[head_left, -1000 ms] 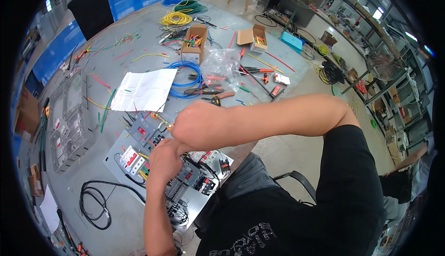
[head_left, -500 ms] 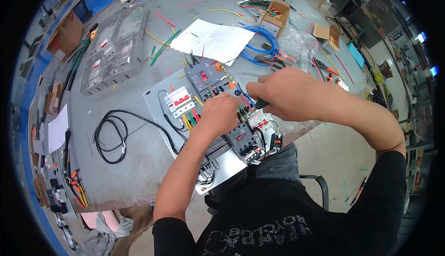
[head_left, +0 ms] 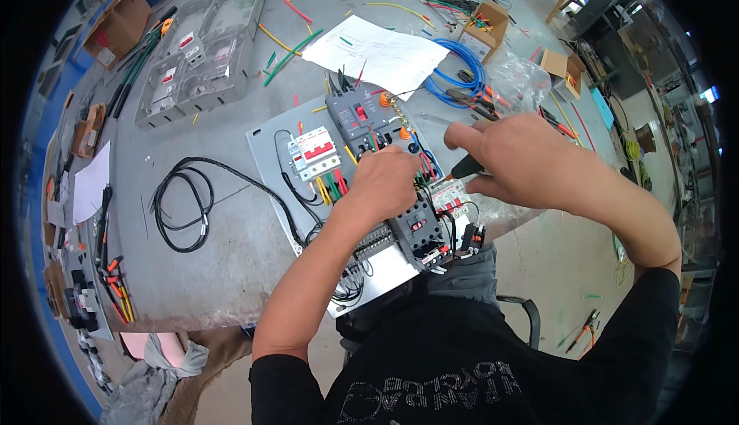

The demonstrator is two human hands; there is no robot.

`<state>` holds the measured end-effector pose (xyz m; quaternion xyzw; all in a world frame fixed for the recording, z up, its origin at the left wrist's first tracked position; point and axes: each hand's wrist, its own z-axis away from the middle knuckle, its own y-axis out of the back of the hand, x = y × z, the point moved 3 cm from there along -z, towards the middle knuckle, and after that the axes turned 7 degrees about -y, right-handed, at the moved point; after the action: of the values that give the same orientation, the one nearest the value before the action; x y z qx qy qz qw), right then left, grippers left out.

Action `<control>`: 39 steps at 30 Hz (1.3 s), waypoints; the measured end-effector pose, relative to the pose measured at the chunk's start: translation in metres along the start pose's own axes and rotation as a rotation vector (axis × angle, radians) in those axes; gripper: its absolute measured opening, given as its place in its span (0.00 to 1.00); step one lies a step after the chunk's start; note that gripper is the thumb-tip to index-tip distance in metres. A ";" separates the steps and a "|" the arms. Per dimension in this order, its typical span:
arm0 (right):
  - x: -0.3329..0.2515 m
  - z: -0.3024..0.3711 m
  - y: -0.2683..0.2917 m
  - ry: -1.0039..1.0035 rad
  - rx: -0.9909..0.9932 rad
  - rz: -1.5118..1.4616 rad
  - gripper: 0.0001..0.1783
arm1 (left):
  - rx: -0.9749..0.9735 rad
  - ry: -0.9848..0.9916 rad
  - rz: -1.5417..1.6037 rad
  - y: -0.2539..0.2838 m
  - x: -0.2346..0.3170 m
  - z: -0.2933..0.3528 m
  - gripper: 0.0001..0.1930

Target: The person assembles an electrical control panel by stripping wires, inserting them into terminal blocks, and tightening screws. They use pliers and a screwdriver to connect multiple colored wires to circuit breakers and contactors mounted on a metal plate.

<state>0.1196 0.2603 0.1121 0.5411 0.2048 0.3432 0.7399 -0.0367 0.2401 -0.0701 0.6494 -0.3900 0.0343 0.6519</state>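
Note:
A metal mounting plate (head_left: 264, 150) carries the electrical parts and lies tilted across the table's near edge. My left hand (head_left: 385, 183) is over its middle with fingers curled down among coloured wires; whatever they pinch is hidden beneath the hand. My right hand (head_left: 517, 157) grips a black-handled screwdriver (head_left: 466, 167), its thin shaft pointing down-left toward the wires beside my left fingers. Around my hands sit a dark grey breaker (head_left: 359, 115) with a red switch, a white breaker (head_left: 315, 152) with red levers, a black contactor (head_left: 419, 229) and a smaller white breaker (head_left: 451, 199).
A black cable coil (head_left: 182, 205) lies left of the plate. Beyond the plate are paper sheets (head_left: 373, 51), a blue wire coil (head_left: 459, 78) and a clear plastic bag (head_left: 519, 78). Clear plastic boxes (head_left: 202, 78) stand far left. Cartons (head_left: 485, 31) with small parts stand far right.
The whole view has shifted slightly, so the plate appears farther right. My right hand has turned, and more of the screwdriver's black handle shows. My left hand stays over the wires.

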 end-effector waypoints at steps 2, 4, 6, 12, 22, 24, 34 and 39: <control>0.001 0.001 -0.002 0.044 0.051 -0.013 0.20 | -0.015 0.001 -0.016 0.000 -0.002 -0.001 0.20; 0.000 -0.001 0.000 0.049 0.081 0.063 0.21 | -0.012 -0.010 -0.028 0.000 0.000 -0.001 0.20; -0.003 -0.003 0.003 0.013 0.040 0.044 0.21 | -0.012 0.005 -0.046 0.003 -0.004 0.001 0.20; -0.002 0.005 0.002 0.043 0.077 0.041 0.22 | -0.007 0.004 -0.027 0.000 0.002 0.001 0.16; -0.007 0.004 0.000 0.027 0.087 0.049 0.22 | -0.068 0.030 -0.050 -0.004 0.001 -0.001 0.15; -0.008 0.002 0.004 0.013 0.059 0.044 0.22 | -0.060 0.032 -0.049 -0.006 -0.001 -0.001 0.15; -0.008 0.002 0.010 0.008 0.043 0.009 0.22 | -0.053 0.040 -0.027 -0.004 -0.001 0.000 0.16; -0.005 0.002 0.000 0.033 0.118 0.025 0.23 | -0.049 0.034 -0.017 -0.008 -0.001 -0.002 0.15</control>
<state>0.1169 0.2553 0.1124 0.5804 0.2301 0.3486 0.6990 -0.0326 0.2410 -0.0766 0.6357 -0.3743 0.0302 0.6744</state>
